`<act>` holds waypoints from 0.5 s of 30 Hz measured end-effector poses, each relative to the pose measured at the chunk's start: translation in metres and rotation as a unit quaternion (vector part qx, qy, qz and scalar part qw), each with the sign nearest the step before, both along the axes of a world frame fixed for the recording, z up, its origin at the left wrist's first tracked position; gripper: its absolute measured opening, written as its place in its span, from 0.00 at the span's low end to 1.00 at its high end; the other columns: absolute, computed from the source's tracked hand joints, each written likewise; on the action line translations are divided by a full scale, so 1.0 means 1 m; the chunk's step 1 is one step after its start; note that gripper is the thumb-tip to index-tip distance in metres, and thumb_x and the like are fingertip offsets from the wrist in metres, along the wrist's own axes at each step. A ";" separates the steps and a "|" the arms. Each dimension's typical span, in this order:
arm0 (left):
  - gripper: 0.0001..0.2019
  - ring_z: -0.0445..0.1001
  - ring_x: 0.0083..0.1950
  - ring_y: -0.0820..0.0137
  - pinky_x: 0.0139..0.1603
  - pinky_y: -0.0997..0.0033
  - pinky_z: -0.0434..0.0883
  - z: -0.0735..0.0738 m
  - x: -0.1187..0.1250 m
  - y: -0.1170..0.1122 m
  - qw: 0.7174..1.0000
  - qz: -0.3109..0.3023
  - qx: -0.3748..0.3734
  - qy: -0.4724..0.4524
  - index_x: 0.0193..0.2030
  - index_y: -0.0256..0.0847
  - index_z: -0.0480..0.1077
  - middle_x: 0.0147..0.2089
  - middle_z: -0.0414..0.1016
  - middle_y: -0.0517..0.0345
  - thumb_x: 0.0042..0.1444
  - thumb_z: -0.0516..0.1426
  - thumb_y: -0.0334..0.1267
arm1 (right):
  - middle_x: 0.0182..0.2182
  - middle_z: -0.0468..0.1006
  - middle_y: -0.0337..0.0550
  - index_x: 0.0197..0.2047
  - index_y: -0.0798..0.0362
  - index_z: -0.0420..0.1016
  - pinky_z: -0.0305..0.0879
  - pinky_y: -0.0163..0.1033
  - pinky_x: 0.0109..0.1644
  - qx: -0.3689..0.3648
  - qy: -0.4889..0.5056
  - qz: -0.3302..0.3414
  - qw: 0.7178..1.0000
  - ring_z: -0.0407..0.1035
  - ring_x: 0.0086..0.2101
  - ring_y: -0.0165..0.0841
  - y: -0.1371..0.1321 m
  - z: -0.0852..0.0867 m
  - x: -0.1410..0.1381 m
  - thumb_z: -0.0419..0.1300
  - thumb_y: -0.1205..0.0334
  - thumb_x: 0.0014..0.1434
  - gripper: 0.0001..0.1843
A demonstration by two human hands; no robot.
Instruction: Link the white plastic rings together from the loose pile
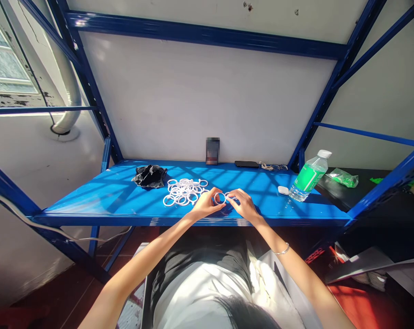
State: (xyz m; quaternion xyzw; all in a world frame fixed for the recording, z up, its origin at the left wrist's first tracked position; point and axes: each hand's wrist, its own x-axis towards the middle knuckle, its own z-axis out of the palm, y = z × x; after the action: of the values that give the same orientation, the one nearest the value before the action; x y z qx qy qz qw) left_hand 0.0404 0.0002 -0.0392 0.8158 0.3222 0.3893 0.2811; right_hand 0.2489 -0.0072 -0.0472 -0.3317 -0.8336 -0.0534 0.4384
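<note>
Over the front part of the blue shelf point(104, 201), my left hand point(206, 204) is closed in a pinch on a white ring point(220, 198). Facing it, my right hand point(245, 206) is closed on a second white ring, mostly covered by its fingers. The two rings meet between my fingertips; whether they are linked or only touching, I cannot tell. Just left of my left hand lies a loose pile of white rings point(181, 192). Behind the pile's left end sits a crumpled black plastic bag point(150, 176).
A water bottle point(310, 176) with a green label stands at the right, beside a small white case point(283, 190). Along the back wall are an upright dark box point(213, 151), a black phone point(246, 164) and a coiled cable point(273, 167). Blue posts frame both sides.
</note>
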 end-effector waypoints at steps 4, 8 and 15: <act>0.22 0.68 0.27 0.75 0.27 0.76 0.66 -0.001 0.000 0.000 0.999 0.006 0.030 0.020 0.50 0.42 0.63 0.34 0.72 0.61 0.56 0.57 0.53 | 0.34 0.78 0.44 0.39 0.49 0.73 0.71 0.42 0.40 0.003 0.011 0.004 1.000 0.74 0.37 0.37 0.001 -0.001 0.000 0.59 0.63 0.63 0.02; 0.20 0.69 0.27 0.74 0.26 0.76 0.65 -0.004 0.002 0.000 0.997 0.026 0.058 0.044 0.49 0.42 0.64 0.34 0.72 0.60 0.56 0.58 0.51 | 0.33 0.78 0.43 0.38 0.49 0.73 0.70 0.41 0.39 0.011 0.016 0.004 1.000 0.73 0.36 0.36 0.002 -0.003 0.001 0.59 0.65 0.63 0.02; 0.17 0.72 0.30 0.71 0.26 0.75 0.65 -0.005 0.004 -0.002 0.989 0.062 0.099 0.086 0.48 0.42 0.65 0.35 0.73 0.59 0.57 0.58 0.48 | 0.32 0.78 0.43 0.37 0.50 0.72 0.69 0.40 0.37 0.028 0.011 0.005 1.000 0.73 0.34 0.36 0.001 -0.002 0.001 0.58 0.66 0.64 0.03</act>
State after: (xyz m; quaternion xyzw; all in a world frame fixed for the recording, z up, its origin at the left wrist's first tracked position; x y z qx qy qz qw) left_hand 0.0445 -0.0015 -0.0443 0.8489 0.3546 0.3641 0.1453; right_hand 0.2495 -0.0063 -0.0488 -0.3161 -0.8284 -0.0710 0.4569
